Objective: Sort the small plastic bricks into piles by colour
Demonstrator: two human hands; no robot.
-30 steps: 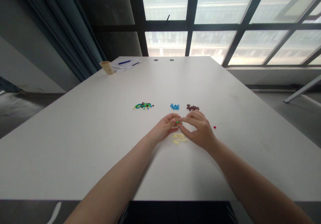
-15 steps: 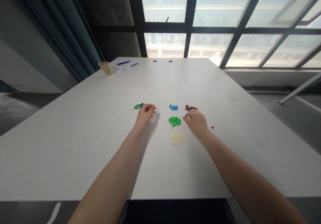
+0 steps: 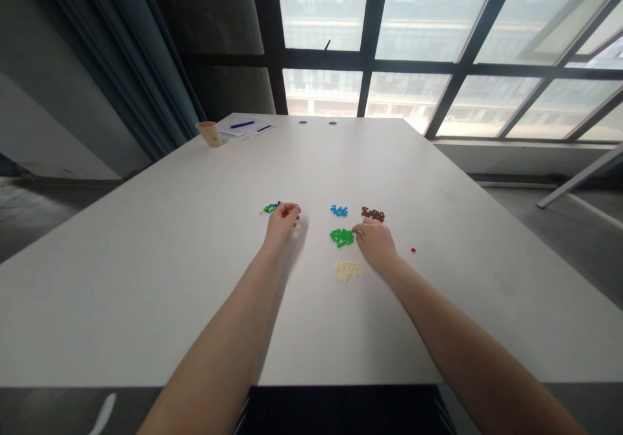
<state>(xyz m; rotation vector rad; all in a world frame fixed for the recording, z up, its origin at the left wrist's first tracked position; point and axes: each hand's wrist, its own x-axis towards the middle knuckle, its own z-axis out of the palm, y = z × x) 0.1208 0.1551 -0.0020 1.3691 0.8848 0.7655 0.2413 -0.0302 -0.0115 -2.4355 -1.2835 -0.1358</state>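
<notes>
My left hand (image 3: 281, 222) is closed in a pinch just right of a small mixed heap of coloured pieces (image 3: 269, 208) and partly covers it. Whatever sits between those fingertips is too small to make out. At the right edge of a pile of small green plastic pieces (image 3: 341, 237), my right hand (image 3: 374, 239) has its thumb and fingers pinched together, the tips by the pile; what they hold is hidden. Blue pieces (image 3: 339, 211) lie behind the green ones. Dark brown pieces (image 3: 373, 213) are just beyond my right hand, and pale yellow pieces (image 3: 348, 270) lie nearer me.
One red piece (image 3: 413, 250) lies alone right of my right wrist. A tan paper cup (image 3: 209, 134) stands at the table's far left edge, beside papers (image 3: 238, 132) with a blue pen (image 3: 242, 124). The white table (image 3: 311, 162) reaches toward the windows.
My right hand has shifted slightly left, bringing its fingertips to the green pile; a tiny greenish piece showed at them before. My left hand stays by the mixed heap. The view has tilted slightly.
</notes>
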